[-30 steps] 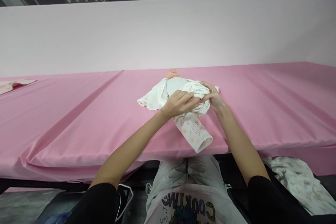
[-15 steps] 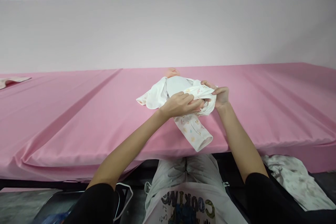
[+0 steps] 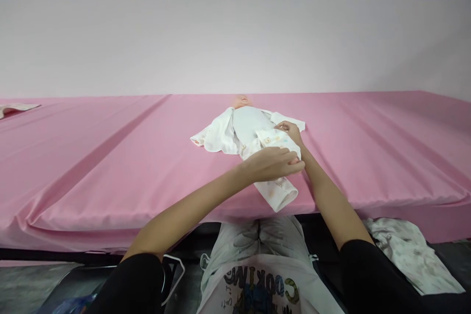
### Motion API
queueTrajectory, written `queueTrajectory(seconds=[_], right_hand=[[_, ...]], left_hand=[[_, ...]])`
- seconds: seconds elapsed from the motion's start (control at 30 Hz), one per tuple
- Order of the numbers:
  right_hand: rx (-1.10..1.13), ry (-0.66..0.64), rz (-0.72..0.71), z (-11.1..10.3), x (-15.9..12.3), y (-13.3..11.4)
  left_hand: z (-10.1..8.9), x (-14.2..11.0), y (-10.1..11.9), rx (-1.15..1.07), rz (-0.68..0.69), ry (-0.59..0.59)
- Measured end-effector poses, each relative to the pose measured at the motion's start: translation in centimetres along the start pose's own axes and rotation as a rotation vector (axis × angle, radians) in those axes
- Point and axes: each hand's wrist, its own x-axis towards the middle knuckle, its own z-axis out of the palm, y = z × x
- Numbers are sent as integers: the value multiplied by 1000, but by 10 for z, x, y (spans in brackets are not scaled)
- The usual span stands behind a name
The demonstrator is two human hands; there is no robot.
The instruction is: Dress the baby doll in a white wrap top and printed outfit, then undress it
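Note:
A baby doll (image 3: pixel 242 101) lies on its back on the pink-covered table, its head toward the wall. White patterned baby clothes (image 3: pixel 222 130) cover its body, and one trouser leg (image 3: pixel 277 194) lies flat toward the table's front edge. My left hand (image 3: pixel 274 163) is closed around the doll's lower leg or foot, of which only a bit of skin shows past my fingers. My right hand (image 3: pixel 289 130) pinches the upper part of the patterned baby trousers (image 3: pixel 281 140) on the doll's right-hand side.
Pink cloth (image 3: pixel 110 167) spreads over the table with a few folds. A patterned cloth (image 3: pixel 16 108) lies at the far left. White patterned fabric (image 3: pixel 412 250) rests on a dark seat at lower right. Behind the table stands a white wall (image 3: pixel 221 44).
My right hand has moved left and up along the trousers, drawing the bunched fabric over the leg. My left hand has shifted right and slightly nearer to me.

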Motion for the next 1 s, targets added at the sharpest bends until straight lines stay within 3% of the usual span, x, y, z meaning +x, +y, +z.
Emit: queueTrajectory(seconds=[0.1, 0.2, 0.3, 0.4, 0.5, 0.6, 0.8, 0.9, 1.0], right_hand=[[-40, -104, -31, -6, -1, -3], [-65, -244, 6, -17, -4, -11], [-135, -427, 48, -23, -7, -20], [-288, -504, 71, -26, -9, -31], [-474, -607, 42, -28, -16, -47], [-649, -680, -70, -31, -32, -65], [-727, -604, -212, -41, -66, -73], [-747, -628, -231, -39, -69, -70], [-818, -632, -266, -31, -66, -72]], left_hand=[[0, 6, 10, -190, 25, -91], [-6, 6, 3, -495, -68, -163], [-3, 0, -19, -717, -353, -64], [16, -12, -44, -624, -716, 117], [39, -23, -59, -542, -937, 91], [47, -29, -61, -634, -896, -68], [23, -31, -57, -903, -626, -310], [18, -31, -56, -955, -564, -354], [22, -30, -51, -1044, -605, -280]])
